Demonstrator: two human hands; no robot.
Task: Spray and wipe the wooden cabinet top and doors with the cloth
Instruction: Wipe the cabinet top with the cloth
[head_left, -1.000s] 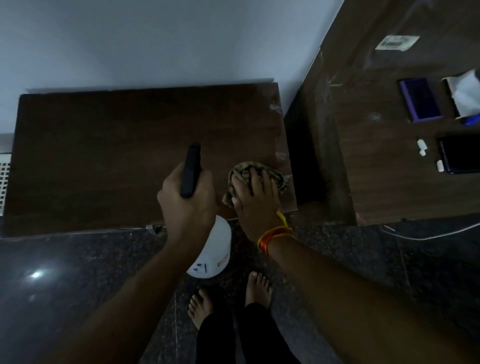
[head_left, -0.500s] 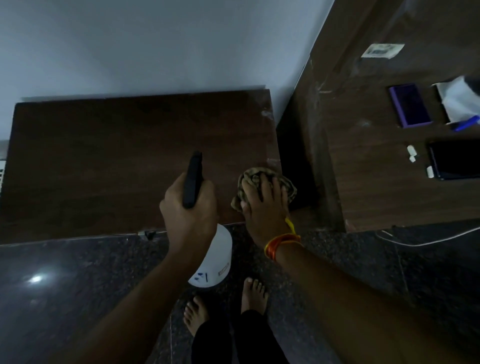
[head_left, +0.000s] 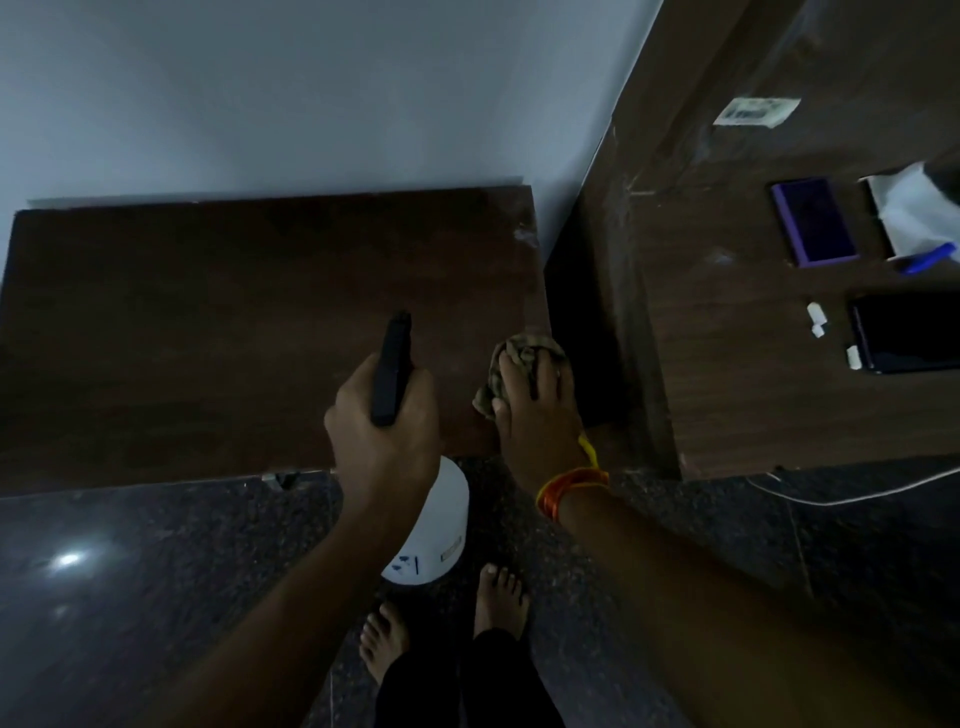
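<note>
The left hand (head_left: 382, 441) is curled round the black head of a spray bottle (head_left: 427, 525), its trigger piece pointing away from the person over the cabinet top (head_left: 208, 332); the bottle's white body hangs below the hand, past the near edge of the wood and above the floor. Just to the right of it, the right hand (head_left: 540, 415) lies on a crumpled, patterned cloth (head_left: 519, 351), fingers bent over the cloth and pressing it down on the near right corner of the cabinet top. The cloth bulges out beyond the fingertips and to the left of the thumb. An orange and yellow thread band (head_left: 571, 486) circles the right wrist.

The cabinet top is dark wood, spreading out left of and beyond both hands up to a pale wall (head_left: 311, 104). To the right of the right hand, across a dark gap, stands a higher wooden surface (head_left: 727, 364) that carries a purple phone (head_left: 813, 221), a black phone (head_left: 906, 332), a white tissue (head_left: 914, 213) and a blue pen (head_left: 927, 259). Below the hands, two bare feet (head_left: 447, 618) stand on the dark speckled floor (head_left: 156, 571).
</note>
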